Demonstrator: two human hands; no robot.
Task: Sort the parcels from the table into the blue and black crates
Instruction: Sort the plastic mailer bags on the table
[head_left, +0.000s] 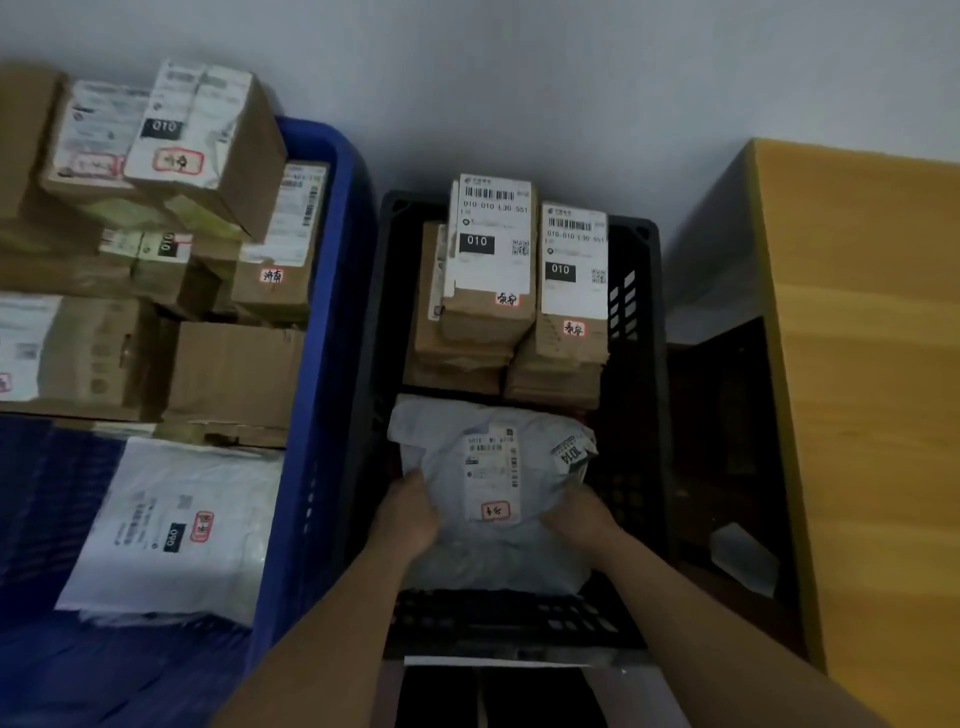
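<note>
Fingers of left hand (410, 512) and right hand (579, 514) curled onto near corners of soft grey plastic parcel (493, 483), pinching it from both sides. Parcel low inside black crate (636, 364), bulging just beyond fingertips, long axis running away toward two stiff cardboard boxes (511, 291). Blue crate (332, 322) left of left hand, packed with boxes; wooden worktop (872, 364) to right.

Two bare forearms, no sleeves, bare left grip (410, 512), bare right grip (579, 514)

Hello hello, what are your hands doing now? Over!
Left hand and right hand gripping soft grey plastic mailer bag. Bag inside black slatted crate. Brown cardboard boxes stacked behind.
</note>
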